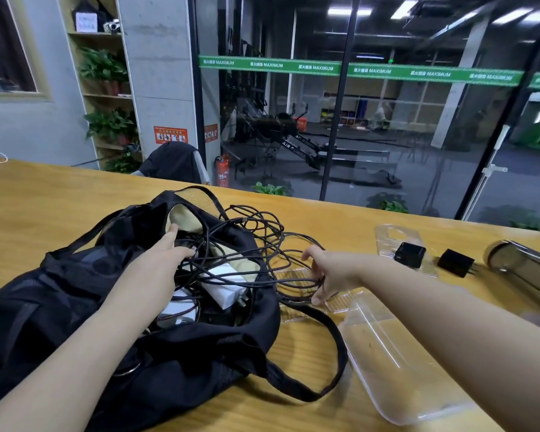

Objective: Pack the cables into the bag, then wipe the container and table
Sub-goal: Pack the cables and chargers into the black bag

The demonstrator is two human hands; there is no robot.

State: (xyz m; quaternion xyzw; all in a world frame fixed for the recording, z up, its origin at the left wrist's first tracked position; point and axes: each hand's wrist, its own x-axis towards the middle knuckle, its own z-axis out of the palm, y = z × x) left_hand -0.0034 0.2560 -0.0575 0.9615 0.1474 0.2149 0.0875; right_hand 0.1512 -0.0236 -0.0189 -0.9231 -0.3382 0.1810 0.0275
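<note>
While my left hand (172, 244) reaches into the black bag (200, 353), fingers straight, holding its mouth wide, my right hand (325, 275) pinches the black cable loops (262, 232) between them, ready to feed in.

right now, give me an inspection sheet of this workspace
surface: wooden table, bare at left.
job's things: black bag lies open, white adapter inside; clear container at right.
clutter: two black plugs, clear tray, a metal-and-glass object.
grippers: left hand reaches into the bag mouth; right hand has its fingers on cable loops.
cables: black cables tangled, half in the bag, half on the table.
surroundings: glass wall, plant shelf, fire extinguisher.
</note>
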